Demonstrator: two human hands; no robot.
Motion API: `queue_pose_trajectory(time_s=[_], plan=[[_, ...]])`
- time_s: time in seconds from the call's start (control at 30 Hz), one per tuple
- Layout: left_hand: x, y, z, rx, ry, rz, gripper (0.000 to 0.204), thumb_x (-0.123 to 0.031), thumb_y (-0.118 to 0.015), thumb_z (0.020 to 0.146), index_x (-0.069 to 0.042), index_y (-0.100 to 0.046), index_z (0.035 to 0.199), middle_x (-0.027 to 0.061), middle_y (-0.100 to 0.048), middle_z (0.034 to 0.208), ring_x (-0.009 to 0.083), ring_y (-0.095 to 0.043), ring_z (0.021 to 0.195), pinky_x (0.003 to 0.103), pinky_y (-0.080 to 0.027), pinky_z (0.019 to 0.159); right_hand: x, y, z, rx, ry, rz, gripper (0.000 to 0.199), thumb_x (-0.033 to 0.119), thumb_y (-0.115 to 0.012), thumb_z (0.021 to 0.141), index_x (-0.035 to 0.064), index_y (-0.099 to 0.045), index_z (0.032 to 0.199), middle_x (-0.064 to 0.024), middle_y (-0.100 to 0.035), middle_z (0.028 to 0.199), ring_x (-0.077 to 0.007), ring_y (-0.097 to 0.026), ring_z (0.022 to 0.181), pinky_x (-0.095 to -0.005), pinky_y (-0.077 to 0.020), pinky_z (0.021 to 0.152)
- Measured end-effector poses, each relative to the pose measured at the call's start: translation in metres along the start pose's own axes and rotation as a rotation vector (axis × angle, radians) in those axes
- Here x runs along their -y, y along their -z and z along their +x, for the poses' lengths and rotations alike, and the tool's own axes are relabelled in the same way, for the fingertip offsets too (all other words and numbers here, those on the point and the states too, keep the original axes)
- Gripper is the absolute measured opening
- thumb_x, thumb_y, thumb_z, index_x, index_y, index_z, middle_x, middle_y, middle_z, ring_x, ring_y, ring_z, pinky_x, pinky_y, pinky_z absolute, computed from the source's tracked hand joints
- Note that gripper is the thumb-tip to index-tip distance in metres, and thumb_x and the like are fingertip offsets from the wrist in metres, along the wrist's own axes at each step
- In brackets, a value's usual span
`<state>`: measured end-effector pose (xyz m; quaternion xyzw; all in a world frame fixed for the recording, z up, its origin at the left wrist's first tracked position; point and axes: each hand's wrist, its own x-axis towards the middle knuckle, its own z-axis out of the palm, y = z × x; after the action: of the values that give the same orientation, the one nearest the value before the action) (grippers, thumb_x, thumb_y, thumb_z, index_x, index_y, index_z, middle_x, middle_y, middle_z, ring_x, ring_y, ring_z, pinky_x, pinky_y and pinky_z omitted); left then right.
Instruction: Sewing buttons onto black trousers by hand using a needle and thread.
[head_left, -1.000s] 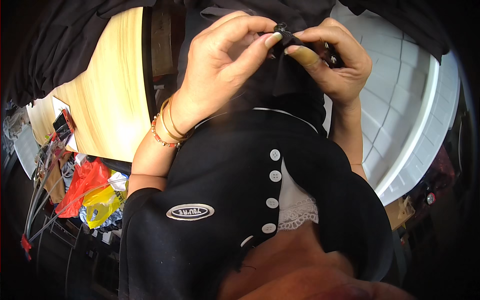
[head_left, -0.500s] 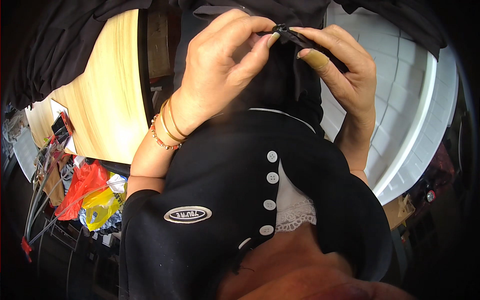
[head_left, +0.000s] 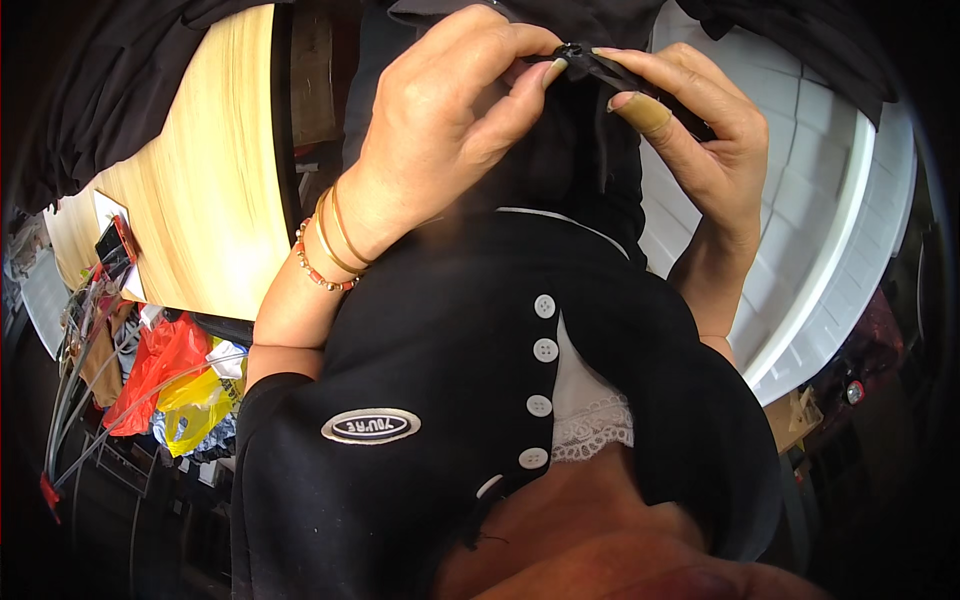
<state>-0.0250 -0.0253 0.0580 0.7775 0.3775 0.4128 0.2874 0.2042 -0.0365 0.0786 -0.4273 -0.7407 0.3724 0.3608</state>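
Both my hands meet at the top middle over a piece of black fabric point(head_left: 592, 68). My left hand point(head_left: 445, 110) pinches a bunched edge of it between thumb and forefinger. From the other side my right hand point(head_left: 700, 125) grips the same fabric, with its fingers along the top and its thumb, wrapped in a tan bandage, below. A small glossy dark spot shows on the bunched edge, too small to name. More of the black fabric hangs down below the hands, and its folds hide where it ends.
A light wood tabletop point(head_left: 215, 180) lies at the left, with dark cloth point(head_left: 120, 95) heaped over its far part. Below it are a red plastic bag point(head_left: 165, 375) and a yellow bag point(head_left: 200, 410). At the right stands a large white plastic tub point(head_left: 840, 260), dark cloth over its far rim.
Both hands have shifted slightly to the right with the fabric, the right hand a little more. The pinch on the fabric stays the same.
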Motion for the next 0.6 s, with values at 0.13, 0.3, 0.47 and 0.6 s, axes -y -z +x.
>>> queue_pose_trajectory(time_s=[0.13, 0.3, 0.47, 0.6], plan=[[-0.0008, -0.0007, -0.0006, -0.002, 0.007, 0.000, 0.014, 0.002, -0.073, 0.085, 0.001, -0.069, 0.099, 0.0080, -0.067, 0.084, 0.0178, -0.063, 0.074, 0.026, -0.049, 0.067, -0.0002, 0.0003, 0.0002, 0.001, 0.003, -0.009, 0.027, 0.010, -0.078, 0.082, 0.0011, -0.075, 0.108, -0.0029, -0.062, 0.075, -0.0099, -0.054, 0.066, -0.0235, -0.0389, 0.057], [0.0018, -0.0017, 0.0006, 0.011, -0.041, -0.004, 0.014, 0.002, -0.072, 0.085, 0.002, -0.069, 0.100, 0.0082, -0.067, 0.085, 0.0177, -0.063, 0.075, 0.026, -0.050, 0.068, 0.0008, -0.0033, 0.0035, 0.023, 0.015, -0.047, 0.028, 0.002, -0.075, 0.083, -0.0024, -0.073, 0.111, -0.0051, -0.064, 0.081, -0.0109, -0.056, 0.071, -0.0222, -0.0398, 0.061], [0.0015, -0.0020, -0.0025, 0.016, -0.003, -0.054, 0.017, 0.003, -0.071, 0.085, 0.002, -0.069, 0.102, 0.0082, -0.066, 0.085, 0.0167, -0.063, 0.075, 0.026, -0.049, 0.069, 0.0003, -0.0026, 0.0052, 0.023, 0.024, -0.044, 0.029, 0.003, -0.077, 0.082, -0.0021, -0.074, 0.111, -0.0064, -0.066, 0.083, -0.0123, -0.059, 0.073, -0.0227, -0.0424, 0.061], [0.0005, -0.0030, -0.0002, 0.058, 0.013, -0.047, 0.017, 0.004, -0.071, 0.085, 0.003, -0.068, 0.103, 0.0079, -0.066, 0.085, 0.0164, -0.062, 0.075, 0.025, -0.049, 0.068, -0.0031, 0.0015, 0.0035, 0.030, 0.036, -0.059, 0.029, 0.004, -0.077, 0.083, -0.0016, -0.073, 0.111, -0.0066, -0.066, 0.084, -0.0124, -0.059, 0.073, -0.0228, -0.0429, 0.062]])
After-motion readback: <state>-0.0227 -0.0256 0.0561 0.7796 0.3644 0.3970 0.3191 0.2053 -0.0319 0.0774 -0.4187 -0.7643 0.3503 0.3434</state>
